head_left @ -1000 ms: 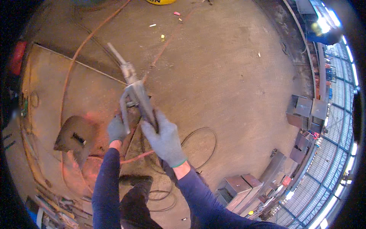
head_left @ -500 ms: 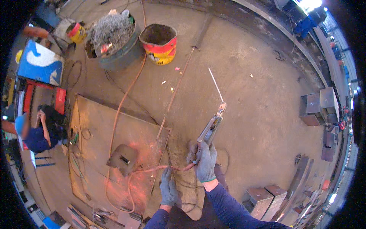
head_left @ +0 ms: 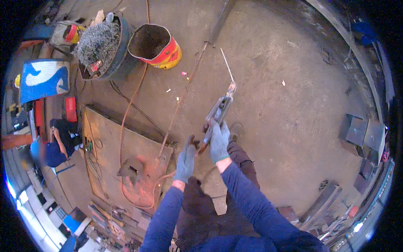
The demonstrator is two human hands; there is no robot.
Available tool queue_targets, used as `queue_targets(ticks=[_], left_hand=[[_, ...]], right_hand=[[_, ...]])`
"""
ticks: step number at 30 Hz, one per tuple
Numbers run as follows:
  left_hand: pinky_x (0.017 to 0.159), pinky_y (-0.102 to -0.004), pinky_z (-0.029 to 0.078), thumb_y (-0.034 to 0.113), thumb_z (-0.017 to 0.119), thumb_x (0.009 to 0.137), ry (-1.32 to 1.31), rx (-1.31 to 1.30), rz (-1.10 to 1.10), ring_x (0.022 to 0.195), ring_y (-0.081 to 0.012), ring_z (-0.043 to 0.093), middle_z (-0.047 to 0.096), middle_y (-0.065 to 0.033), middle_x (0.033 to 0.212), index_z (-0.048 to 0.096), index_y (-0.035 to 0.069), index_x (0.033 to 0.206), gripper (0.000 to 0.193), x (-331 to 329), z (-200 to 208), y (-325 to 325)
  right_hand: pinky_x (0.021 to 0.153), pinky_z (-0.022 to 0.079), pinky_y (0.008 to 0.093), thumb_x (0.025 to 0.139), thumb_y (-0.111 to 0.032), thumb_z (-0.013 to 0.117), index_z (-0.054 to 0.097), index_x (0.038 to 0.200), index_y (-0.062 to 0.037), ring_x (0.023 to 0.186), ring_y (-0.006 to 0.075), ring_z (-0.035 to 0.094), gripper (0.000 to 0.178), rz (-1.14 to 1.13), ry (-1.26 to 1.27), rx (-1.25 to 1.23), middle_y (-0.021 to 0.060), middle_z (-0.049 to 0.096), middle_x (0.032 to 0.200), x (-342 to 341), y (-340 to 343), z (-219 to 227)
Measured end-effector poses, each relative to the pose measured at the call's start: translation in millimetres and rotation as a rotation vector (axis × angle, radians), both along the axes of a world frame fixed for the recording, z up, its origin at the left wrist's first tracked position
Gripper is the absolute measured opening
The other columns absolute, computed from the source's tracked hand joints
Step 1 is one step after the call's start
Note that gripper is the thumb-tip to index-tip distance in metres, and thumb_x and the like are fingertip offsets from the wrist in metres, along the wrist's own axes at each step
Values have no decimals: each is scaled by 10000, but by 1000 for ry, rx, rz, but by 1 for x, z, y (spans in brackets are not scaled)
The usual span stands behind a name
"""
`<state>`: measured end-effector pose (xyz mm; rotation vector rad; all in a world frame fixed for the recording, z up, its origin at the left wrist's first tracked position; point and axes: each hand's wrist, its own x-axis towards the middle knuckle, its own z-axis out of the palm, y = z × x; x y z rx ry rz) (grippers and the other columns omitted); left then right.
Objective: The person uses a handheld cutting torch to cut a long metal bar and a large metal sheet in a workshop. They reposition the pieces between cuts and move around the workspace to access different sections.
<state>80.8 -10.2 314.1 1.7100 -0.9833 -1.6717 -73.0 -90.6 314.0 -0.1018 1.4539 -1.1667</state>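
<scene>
A welding electrode holder point(head_left: 218, 110) is gripped in my gloved right hand point(head_left: 219, 140), its jaws pointing away from me. A thin pale electrode point(head_left: 226, 64) sticks out from the jaws and touches nothing. From the handle's rear, the reddish cable point(head_left: 203, 148) runs toward my left hand point(head_left: 185, 160), also gloved. That hand's fingers are stretched out beside the cable; part of the cable is hidden behind the hand. To the left, a welding mask point(head_left: 133, 169) with a small window lies on a rusty metal plate point(head_left: 107, 134).
A red and yellow bucket point(head_left: 168, 54) stands beside a drum point(head_left: 122, 50) heaped with metal shavings. A person in a blue cap point(head_left: 54, 153) sits at the left. Steel box sections point(head_left: 357, 132) lie at the right. Cables point(head_left: 134, 101) trail over the floor.
Both hands and the electrode holder have moved up and slightly left in the picture. My left hand has risen closer to the right one. The view has shifted, showing more of my legs.
</scene>
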Motion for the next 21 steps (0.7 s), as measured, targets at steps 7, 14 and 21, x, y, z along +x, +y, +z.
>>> queue_targets(ticks=[7,14,21], left_hand=[[1104,-424,465,386,558,1061,-421,-6,-10,1301,-345,621,623,-251,1432,558,-48,1448,581,-21,-92,-146],[1068,-502,490,441,745,906,-937,-167,-268,1282,-448,597,591,-311,1415,594,-49,1386,703,-2,-334,-278],[939,-515,533,395,732,916,-980,-303,-342,1089,-464,674,689,-298,1192,605,-25,1370,632,5,-496,-329]], right_hand=[[640,564,370,942,-187,700,663,1065,-8,744,227,717,221,354,17,96,116,742,914,-106,-97,-191],[741,597,406,928,-145,756,655,1106,15,832,259,736,260,569,-42,108,156,752,972,-159,-135,-364],[862,605,471,936,-116,747,594,1186,-37,998,307,717,303,462,-378,145,142,710,1079,-164,-147,-453]])
